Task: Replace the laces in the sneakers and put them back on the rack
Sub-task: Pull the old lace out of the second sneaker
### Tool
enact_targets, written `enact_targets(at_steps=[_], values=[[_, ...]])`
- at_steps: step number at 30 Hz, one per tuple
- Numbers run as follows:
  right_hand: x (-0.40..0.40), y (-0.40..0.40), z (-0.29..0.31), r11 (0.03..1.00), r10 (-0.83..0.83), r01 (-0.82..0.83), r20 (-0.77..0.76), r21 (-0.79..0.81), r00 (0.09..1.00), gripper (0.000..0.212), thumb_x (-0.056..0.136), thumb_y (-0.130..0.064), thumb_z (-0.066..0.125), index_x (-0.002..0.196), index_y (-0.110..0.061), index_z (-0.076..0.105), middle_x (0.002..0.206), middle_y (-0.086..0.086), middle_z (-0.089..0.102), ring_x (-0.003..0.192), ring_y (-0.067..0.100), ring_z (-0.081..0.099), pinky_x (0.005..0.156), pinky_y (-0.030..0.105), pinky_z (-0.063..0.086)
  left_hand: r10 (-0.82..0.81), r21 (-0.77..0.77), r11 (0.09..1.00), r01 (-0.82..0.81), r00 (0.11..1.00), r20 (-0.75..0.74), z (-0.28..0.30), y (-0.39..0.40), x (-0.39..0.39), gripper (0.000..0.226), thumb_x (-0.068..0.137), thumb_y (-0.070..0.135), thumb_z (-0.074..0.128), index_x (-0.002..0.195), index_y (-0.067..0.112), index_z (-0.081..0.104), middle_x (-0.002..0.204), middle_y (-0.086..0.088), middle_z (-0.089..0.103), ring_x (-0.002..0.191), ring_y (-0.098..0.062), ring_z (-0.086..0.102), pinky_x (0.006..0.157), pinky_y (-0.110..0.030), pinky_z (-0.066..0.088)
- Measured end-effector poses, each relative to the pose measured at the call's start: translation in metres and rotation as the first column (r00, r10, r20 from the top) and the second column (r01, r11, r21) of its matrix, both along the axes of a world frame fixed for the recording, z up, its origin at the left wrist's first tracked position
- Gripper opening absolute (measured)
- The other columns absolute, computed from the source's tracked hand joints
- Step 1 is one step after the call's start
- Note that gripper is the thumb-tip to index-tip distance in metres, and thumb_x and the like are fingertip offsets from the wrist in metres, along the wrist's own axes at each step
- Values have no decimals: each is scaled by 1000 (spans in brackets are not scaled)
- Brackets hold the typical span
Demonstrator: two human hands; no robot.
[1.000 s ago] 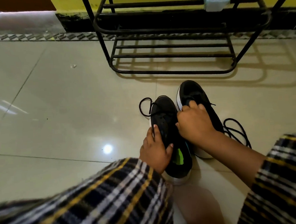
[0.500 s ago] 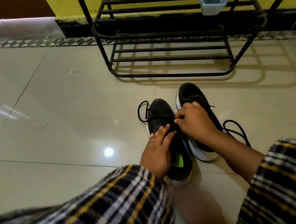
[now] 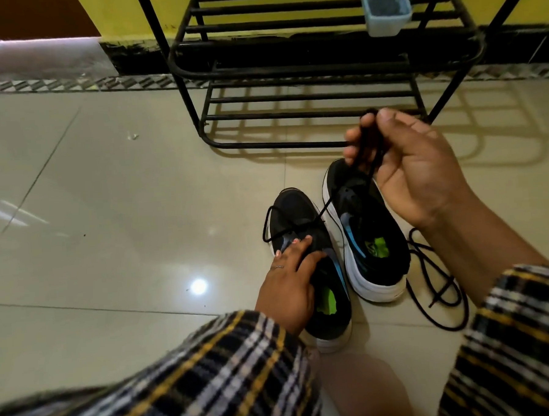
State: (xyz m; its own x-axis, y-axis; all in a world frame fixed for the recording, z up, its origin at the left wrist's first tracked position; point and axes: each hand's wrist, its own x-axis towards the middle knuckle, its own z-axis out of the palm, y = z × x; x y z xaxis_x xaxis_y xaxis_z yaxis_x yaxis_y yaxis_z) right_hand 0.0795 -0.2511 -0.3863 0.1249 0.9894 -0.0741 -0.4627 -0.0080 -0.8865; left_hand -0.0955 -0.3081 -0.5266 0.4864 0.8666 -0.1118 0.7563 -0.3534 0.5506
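Right hand now raised toward one o'clock, well above its earlier spot low on the shoes, fingers and thumb pinching a black lace and drawing it taut up out of the left sneaker. Left hand lying over that sneaker's tongue, fingers fairly straight and pressing down, much as half a second ago. Right sneaker standing just beside it at three o'clock, the green insole now uncovered. A slack loop of the lace lying on the floor at the left sneaker's ten o'clock. A second black lace coiling loosely on the floor at four o'clock of the right sneaker. Black metal rack standing at twelve o'clock against the yellow wall. Small pale blue square container sitting on an upper rack shelf; contents too dark to tell. Plaid sleeves filling the six o'clock edge.
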Motion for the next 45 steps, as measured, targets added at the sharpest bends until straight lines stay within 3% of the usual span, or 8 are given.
enact_targets(at_steps=[4, 12, 17, 24, 30, 36, 40, 45], values=[[-7, -2, -30, 993, 69, -19, 458, -113, 886, 14, 96, -10, 48, 97, -16, 61, 83, -2, 65, 59, 5, 54, 57, 22, 45, -3, -1, 1000, 3, 1000, -18, -1, 1, 0, 68, 78, 28, 15, 139, 21, 43, 156, -2, 23, 143, -25, 21, 119, -34, 8], [-19, -15, -75, 898, 216, -179, 759, -401, -615, 28, 90, -23, 50, 117, -14, 55, 117, 5, 57, 120, 27, 35, 92, 35, 32, -14, 15, 1000, 14, 999, -31, -3, 2, -1, 69, 74, 27, 17, 137, 17, 45, 154, -6, 28, 141, -29, 26, 118, -39, 13], [-12, -14, -76, 925, 234, -138, 816, -355, -528, 20, 93, -22, 50, 104, -17, 65, 104, 1, 63, 116, 25, 37, 92, 33, 30, -10, 36, 999, 11, 1000, -29, -3, 1, -2, 64, 75, 24, 23, 133, 17, 49, 151, -7, 34, 136, -33, 33, 116, -43, 22], [-2, -8, -60, 994, -99, 73, 935, 79, 340, 23, 94, -19, 53, 74, -16, 64, 85, -1, 57, 94, 21, 52, 80, 27, 36, -11, 26, 1000, 12, 999, -33, -3, 1, -3, 66, 75, 27, 19, 134, 18, 47, 153, -5, 29, 139, -29, 28, 118, -40, 18], [0, -3, -25, 953, -281, 291, 120, -80, 952, 28, 100, -27, 40, 78, -13, 50, 69, 4, 66, 74, 22, 67, 76, 35, 57, -3, 7, 1000, 3, 1000, -7, 0, 1, -2, 55, 80, 16, 33, 134, 18, 47, 153, -3, 27, 140, -27, 25, 118, -39, 16], [25, 5, -28, 921, -281, 360, 390, -146, 877, 24, 101, -31, 40, 80, -21, 46, 60, -1, 49, 45, 8, 37, 44, 23, 28, -2, 3, 1000, 2, 1000, -6, 0, 1, -2, 56, 79, 15, 34, 134, 18, 47, 154, -2, 27, 141, -26, 25, 118, -41, 17], [25, -4, -55, 992, -43, 123, 993, 29, 112, 15, 97, -28, 46, 99, -20, 58, 86, 6, 63, 76, 23, 59, 62, 30, 43, -2, 21, 1000, 2, 1000, -16, 0, 0, -2, 62, 78, 25, 20, 134, 19, 47, 154, -2, 26, 140, -26, 25, 118, -40, 17], [5, -20, -77, 979, 139, -49, 834, -195, -534, 22, 82, -23, 66, 103, -14, 68, 97, 10, 63, 93, 30, 55, 62, 32, 42, -13, 0, 1000, 13, 999, -52, 0, 1, -2, 60, 78, 17, 32, 137, 20, 43, 156, -1, 22, 142, -24, 20, 118, -39, 15]])
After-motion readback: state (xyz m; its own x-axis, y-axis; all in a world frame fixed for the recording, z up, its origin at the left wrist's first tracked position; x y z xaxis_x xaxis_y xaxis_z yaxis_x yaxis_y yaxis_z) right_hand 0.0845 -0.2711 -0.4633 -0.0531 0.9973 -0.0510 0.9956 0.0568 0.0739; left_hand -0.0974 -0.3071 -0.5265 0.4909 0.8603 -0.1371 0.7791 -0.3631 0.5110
